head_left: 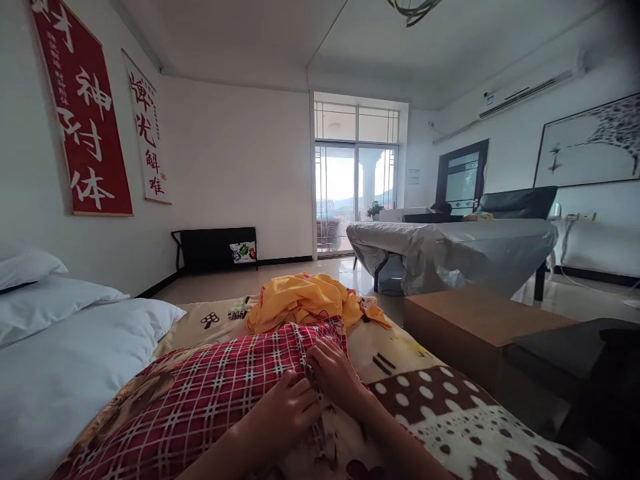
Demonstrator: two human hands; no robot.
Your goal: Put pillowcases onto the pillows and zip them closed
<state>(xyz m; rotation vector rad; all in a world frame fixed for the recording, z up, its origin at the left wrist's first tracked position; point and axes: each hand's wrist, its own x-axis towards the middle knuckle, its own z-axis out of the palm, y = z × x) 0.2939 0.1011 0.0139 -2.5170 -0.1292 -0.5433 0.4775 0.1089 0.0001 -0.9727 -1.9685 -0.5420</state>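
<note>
A red plaid garment (215,393) lies spread on the patterned bed sheet (450,413) in front of me. My left hand (287,410) rests on it with fingers curled, pinching the fabric. My right hand (335,373) sits just beside it, fingers bent and gripping the same cloth near its edge. A crumpled yellow garment (305,303) lies on the bed just beyond the plaid one.
White pillows (60,327) lie along the left. A brown box (470,327) and a dark seat (575,360) stand right of the bed. Farther off are a covered table (450,247), a black bench (215,248) by the wall, and glass balcony doors (355,193).
</note>
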